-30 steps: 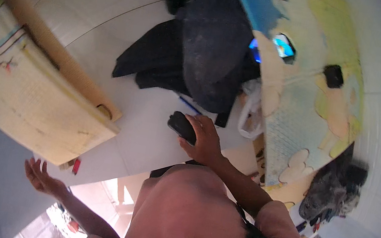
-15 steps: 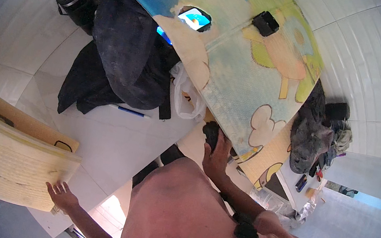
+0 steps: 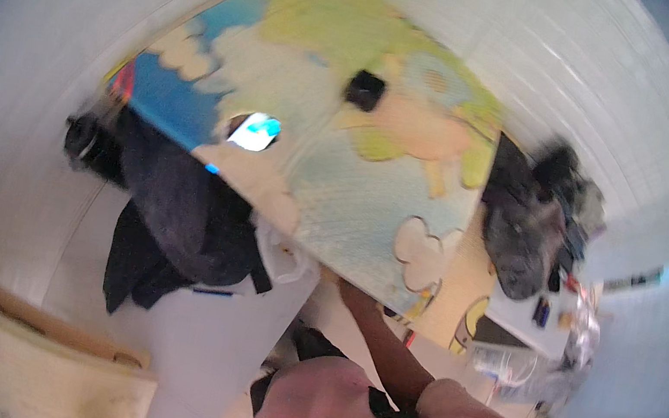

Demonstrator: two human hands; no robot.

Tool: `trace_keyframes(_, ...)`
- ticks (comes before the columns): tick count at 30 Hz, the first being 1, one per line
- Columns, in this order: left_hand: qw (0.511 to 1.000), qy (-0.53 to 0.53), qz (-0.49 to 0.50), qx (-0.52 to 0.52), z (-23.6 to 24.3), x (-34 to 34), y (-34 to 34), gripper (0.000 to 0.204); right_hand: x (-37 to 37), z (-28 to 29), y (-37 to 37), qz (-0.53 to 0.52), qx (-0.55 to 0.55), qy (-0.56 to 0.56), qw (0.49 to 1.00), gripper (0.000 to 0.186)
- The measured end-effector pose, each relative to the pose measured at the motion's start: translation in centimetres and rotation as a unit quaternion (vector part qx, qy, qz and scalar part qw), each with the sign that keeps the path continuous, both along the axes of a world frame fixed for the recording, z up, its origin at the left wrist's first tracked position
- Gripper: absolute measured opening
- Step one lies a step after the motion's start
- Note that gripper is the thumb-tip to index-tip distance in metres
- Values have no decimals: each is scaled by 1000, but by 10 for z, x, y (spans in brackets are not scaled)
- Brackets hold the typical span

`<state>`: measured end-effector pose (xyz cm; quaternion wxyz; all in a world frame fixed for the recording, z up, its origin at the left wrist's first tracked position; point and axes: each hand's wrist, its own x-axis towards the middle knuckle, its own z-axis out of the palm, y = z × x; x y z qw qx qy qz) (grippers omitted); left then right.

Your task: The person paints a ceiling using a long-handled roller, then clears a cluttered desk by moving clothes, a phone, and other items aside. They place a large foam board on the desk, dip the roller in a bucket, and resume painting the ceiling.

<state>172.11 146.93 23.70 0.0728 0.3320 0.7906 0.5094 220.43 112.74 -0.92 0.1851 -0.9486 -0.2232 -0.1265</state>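
Note:
My right forearm (image 3: 387,344) reaches forward from the pink sleeve. Its hand goes in beneath the near edge of a cartoon-printed foam mat (image 3: 327,199), so the fingers and anything in them are hidden. Through a hole in the mat shows a bright phone-like screen (image 3: 255,132). A small black box-shaped thing (image 3: 364,91) sits on top of the mat. By the mat's near edge, left of my right arm, lies a white plastic bag (image 3: 287,260). My left hand is out of view.
Dark cloth (image 3: 184,220) is heaped at the left by a black mug (image 3: 91,146), with a blue pen (image 3: 214,291) near it. Another foam piece (image 3: 53,383) stands at the lower left. Grey-black cloth (image 3: 522,239) and small items lie at the right.
The view has shifted, so the mat sits lower and further left. My right hand, earlier on a dark rounded thing, has gone under the mat's edge. My left hand has left the view.

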Motion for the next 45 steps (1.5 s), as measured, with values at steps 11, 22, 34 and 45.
trace_keyframes(11,973,108,-205,11,-42,45,63,51,-115,148,44,133,107,93,981,59)
trace_keyframes(22,893,176,-386,149,-26,98,100,45,-77,168,-63,-164,258,-49,951,54)
trace_keyframes(34,380,-18,-918,113,20,320,-216,30,13,170,-305,-450,305,22,839,95)
trace_keyframes(45,357,277,-876,169,-24,536,-442,111,144,177,-442,-411,495,293,707,105)
